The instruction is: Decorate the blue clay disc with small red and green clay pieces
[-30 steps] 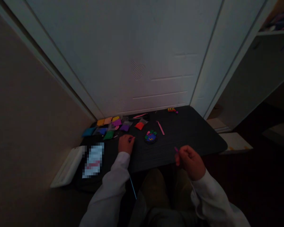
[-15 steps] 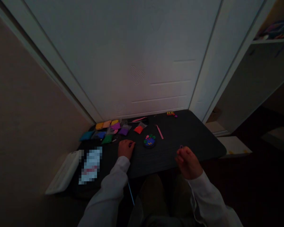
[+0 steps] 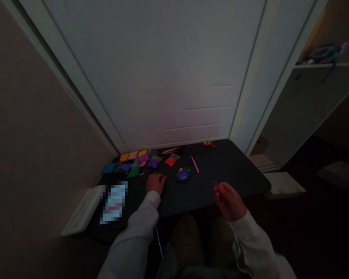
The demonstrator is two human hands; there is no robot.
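My right hand (image 3: 229, 201) is raised just over the table's front edge. Its fingertips pinch a thin purple loop (image 3: 215, 183), which sticks out to the left. On the dark table (image 3: 218, 166), my left hand (image 3: 155, 183) rests with its fingers closed; a small dark purplish bit shows at the fingertips, too dim to name. Between the hands sits a round blue piece (image 3: 184, 175) decorated with green, pink and yellow shapes. Behind it to the right lie pink tweezers (image 3: 195, 164), touched by neither hand.
Several small bags of coloured material, among them an orange-red bag (image 3: 171, 160) and a green bag (image 3: 133, 172), lie at the back left. A yellow-and-red item (image 3: 207, 143) is near the back edge. A white panelled surface (image 3: 163, 69) rises behind the table.
The camera view has shifted slightly. My right hand has turned a little and moved slightly left, and more of the purple loop shows. My left hand stays in place on the table.
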